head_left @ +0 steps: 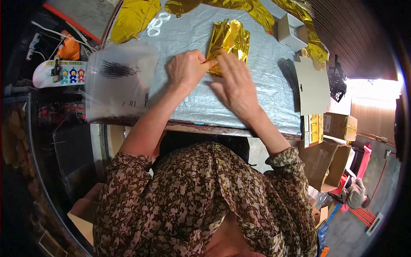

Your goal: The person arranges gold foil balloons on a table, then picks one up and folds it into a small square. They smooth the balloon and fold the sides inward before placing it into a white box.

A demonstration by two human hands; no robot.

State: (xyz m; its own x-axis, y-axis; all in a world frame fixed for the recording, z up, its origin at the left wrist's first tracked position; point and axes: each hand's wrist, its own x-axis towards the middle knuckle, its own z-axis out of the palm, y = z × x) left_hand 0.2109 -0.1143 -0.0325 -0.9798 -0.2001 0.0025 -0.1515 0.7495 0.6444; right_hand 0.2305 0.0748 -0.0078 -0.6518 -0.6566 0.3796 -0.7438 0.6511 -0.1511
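A folded piece of shiny gold foil [233,36] lies on the silver-grey table cover, creased and roughly rectangular. My left hand [187,70] is closed at its lower left corner, fingers curled and thumb reaching onto the foil's edge. Over the lower part of the foil, my right hand [238,88] is stretched out with its palm down. Its fingertips are slightly smeared by motion and overlap the foil near the left thumb.
Flat gold foil pieces [136,19] line the table's far edge, beside coiled white string [157,24]. A clear plastic sheet [96,96] with thin black sticks [117,70] lies at left. At right are a small white box [292,33] and a grey-white card [312,88]. Cardboard boxes [327,160] stand below.
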